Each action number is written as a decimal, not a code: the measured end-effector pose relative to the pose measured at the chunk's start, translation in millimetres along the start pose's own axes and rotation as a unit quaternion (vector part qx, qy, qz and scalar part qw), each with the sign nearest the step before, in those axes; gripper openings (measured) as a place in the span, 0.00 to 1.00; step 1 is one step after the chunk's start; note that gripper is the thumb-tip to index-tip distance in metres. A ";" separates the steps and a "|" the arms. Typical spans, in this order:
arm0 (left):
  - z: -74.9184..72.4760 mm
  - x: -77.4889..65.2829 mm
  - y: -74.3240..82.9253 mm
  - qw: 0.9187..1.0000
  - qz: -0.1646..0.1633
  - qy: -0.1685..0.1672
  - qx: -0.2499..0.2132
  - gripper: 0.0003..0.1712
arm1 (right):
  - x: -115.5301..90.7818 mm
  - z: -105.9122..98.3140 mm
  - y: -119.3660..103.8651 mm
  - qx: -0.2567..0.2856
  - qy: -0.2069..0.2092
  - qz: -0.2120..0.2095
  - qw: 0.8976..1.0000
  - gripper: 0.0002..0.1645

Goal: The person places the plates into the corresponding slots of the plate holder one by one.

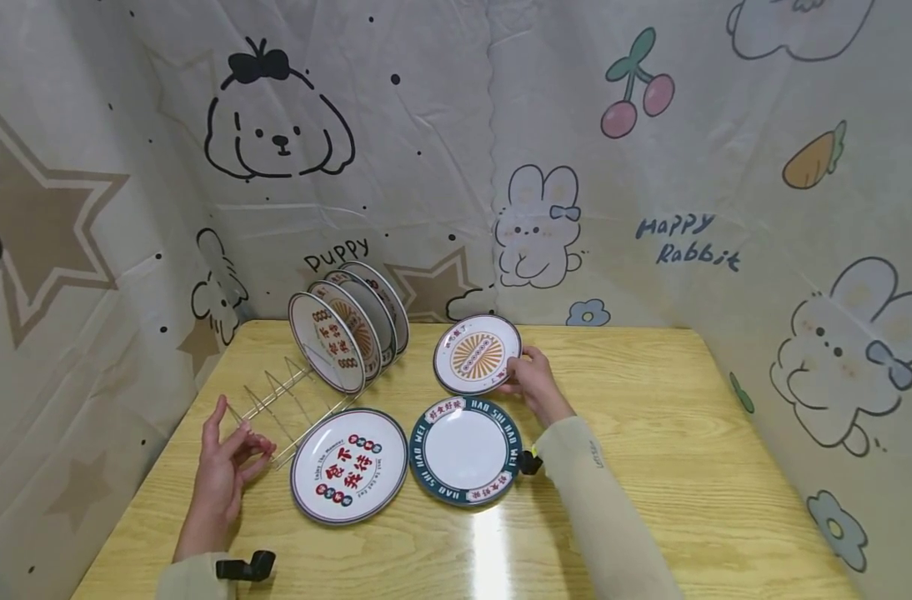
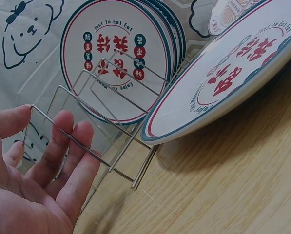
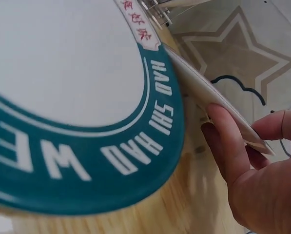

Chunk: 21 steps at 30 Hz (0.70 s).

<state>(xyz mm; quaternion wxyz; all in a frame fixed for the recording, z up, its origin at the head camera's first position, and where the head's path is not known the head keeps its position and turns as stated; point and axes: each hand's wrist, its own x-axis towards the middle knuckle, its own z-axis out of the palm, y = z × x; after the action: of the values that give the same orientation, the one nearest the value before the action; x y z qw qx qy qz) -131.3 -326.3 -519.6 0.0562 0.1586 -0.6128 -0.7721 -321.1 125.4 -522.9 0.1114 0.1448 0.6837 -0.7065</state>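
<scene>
My right hand (image 1: 537,385) pinches the right edge of a plate with an orange sunburst (image 1: 477,354), thumb on one face and fingers on the other. This plate is tilted behind the green-rimmed plate (image 1: 465,454). At the left, my left hand (image 1: 227,462) grips the near end of a wire dish rack (image 2: 144,167), its fingers curled about the end wire loop. Several plates (image 1: 324,337) stand upright in the rack's far slots, while its near slots hold none. A white plate with red characters (image 1: 349,467) lies between the rack and the green-rimmed plate.
A wooden table (image 1: 651,467) carries everything. Printed cloth (image 1: 441,167) hangs behind and along both sides, close to the rack's far end. Dark wrist mounts (image 1: 248,567) sit at both sleeves.
</scene>
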 end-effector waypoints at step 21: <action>-0.7 0.6 -0.1 1.000 0.005 -0.011 -0.002 0.43 | -28.1 7.7 -13.6 0.055 -0.061 -0.044 0.996 0.39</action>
<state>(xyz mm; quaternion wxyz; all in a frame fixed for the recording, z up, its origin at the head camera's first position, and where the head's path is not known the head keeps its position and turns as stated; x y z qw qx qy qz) -131.6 -327.1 -520.0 0.0540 0.1469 -0.6125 -0.7748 -300.1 117.2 -500.0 0.1133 0.0766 0.6413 -0.7550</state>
